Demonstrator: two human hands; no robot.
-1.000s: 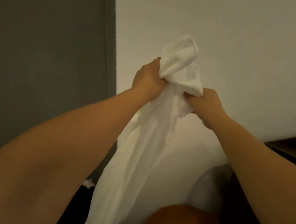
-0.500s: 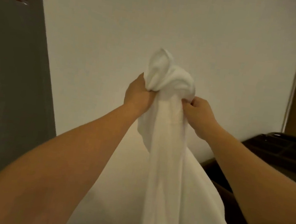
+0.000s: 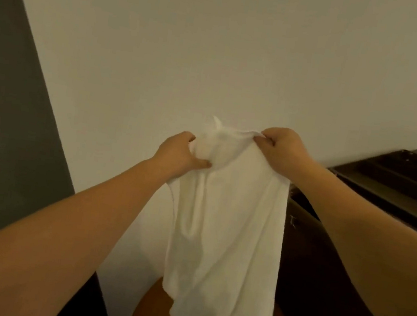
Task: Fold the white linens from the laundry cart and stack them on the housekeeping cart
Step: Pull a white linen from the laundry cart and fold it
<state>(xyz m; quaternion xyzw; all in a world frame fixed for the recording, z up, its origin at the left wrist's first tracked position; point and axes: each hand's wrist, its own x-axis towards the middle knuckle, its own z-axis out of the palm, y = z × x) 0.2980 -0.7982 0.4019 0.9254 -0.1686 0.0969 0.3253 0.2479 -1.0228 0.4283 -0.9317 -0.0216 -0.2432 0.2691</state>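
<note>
A white towel [image 3: 227, 226] hangs in front of me, held up by its top edge and falling past my knee. My left hand [image 3: 178, 155] grips a bunched fold at the towel's upper left. My right hand [image 3: 281, 149] pinches the top edge at the upper right. The hands are a short way apart, with the edge slack and crumpled between them. The dark housekeeping cart [image 3: 397, 188] stands at the right, its top tray behind my right forearm. The laundry cart is out of view.
A plain pale wall [image 3: 216, 52] fills the view ahead. A dark grey door or panel [image 3: 3, 117] runs down the left side. My bare knee [image 3: 152, 312] shows at the bottom, under the towel.
The hands have moved apart and lower, spreading the bunched top of the towel into a wider edge. The view has swung right, bringing more of the cart into sight.
</note>
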